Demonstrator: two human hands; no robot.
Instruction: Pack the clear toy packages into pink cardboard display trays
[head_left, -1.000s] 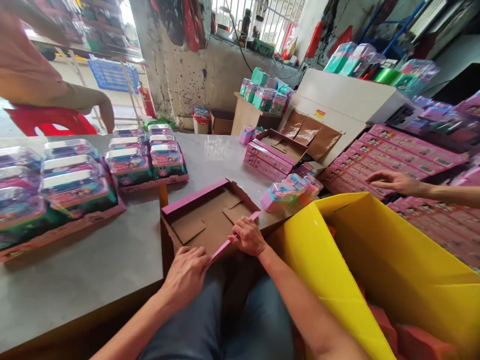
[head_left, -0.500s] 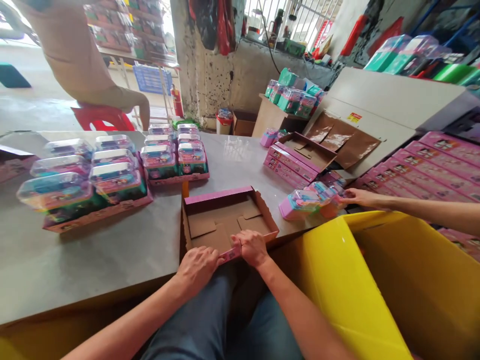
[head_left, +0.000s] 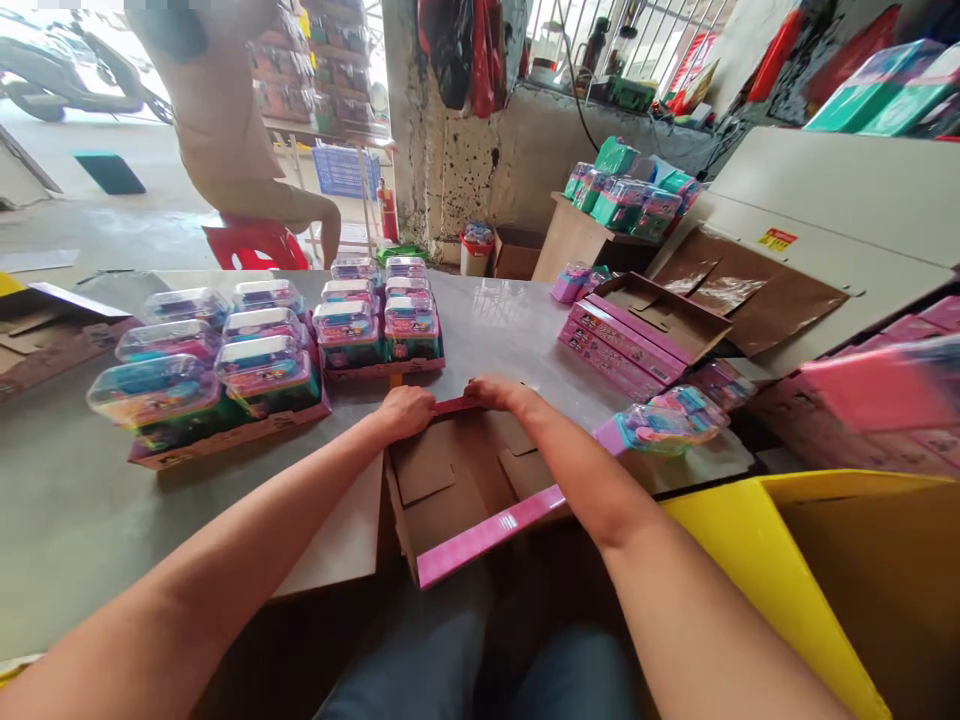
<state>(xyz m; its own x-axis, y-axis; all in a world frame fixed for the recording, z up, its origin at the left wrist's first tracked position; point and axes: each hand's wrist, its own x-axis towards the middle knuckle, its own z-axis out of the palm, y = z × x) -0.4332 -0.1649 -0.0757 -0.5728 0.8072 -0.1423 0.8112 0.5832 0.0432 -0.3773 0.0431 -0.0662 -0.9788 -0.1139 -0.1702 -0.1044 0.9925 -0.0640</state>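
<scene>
An open cardboard tray (head_left: 480, 528) with pink printed edges lies in front of me, tilted, its near side over my lap. My left hand (head_left: 407, 412) is closed on the left part of its far wall. My right hand (head_left: 499, 393) pinches the same wall farther right, and that forearm passes over the tray's right side. The brown inside holds nothing, and folded flaps show on its bottom. Just beyond the hands stands a filled tray (head_left: 386, 369) of clear-lidded pink and teal boxes. Another filled tray (head_left: 232, 440) is to the left.
Loose clear-lidded boxes (head_left: 667, 422) lie right of the tray, near stacked pink cartons (head_left: 622, 345). A yellow bin (head_left: 750, 540) stands at the right table edge. A blurred pink package (head_left: 885, 385) is at far right. Behind, a person (head_left: 232, 130) sits on a red stool (head_left: 255, 245).
Both my hands have moved from the tray's near wall to its far wall. The tray's near side has come towards me. Another person's hand at right has left the view.
</scene>
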